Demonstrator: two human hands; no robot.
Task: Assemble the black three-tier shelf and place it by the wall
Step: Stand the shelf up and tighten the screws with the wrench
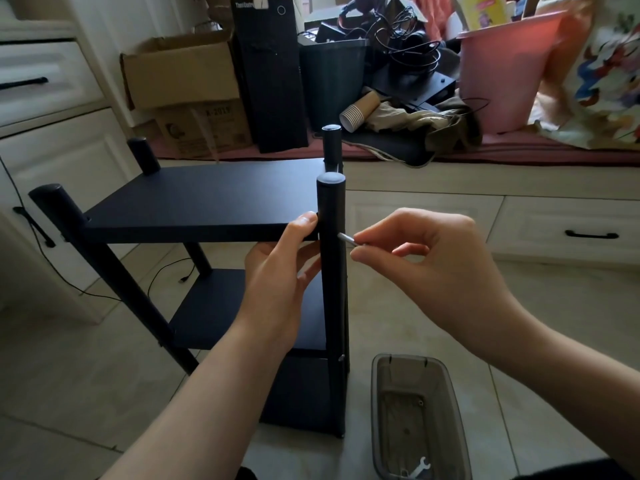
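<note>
Standing on the tiled floor, the black shelf has three boards fitted between four round posts, the top board level and the lower two visible beneath it. Left hand grips the top board at its near right corner, thumb on the board's front edge beside the near right post, fingers curled beneath. Right hand pinches a small silver key between thumb and forefinger; the key's tip touches the right side of that post just below top-board level. A screw head shows lower on the same post, at the second board. Post tops carry round caps. A grey plastic tray sits on the floor just right of the shelf's base, holding a small white spanner. Behind the shelf runs a low ledge with white drawers beneath; on it stand a cardboard box, a black tower, a black bin, a stack of paper cups lying on its side, tangled cables and a pink tub. White cabinets stand at left, near the shelf.
</note>
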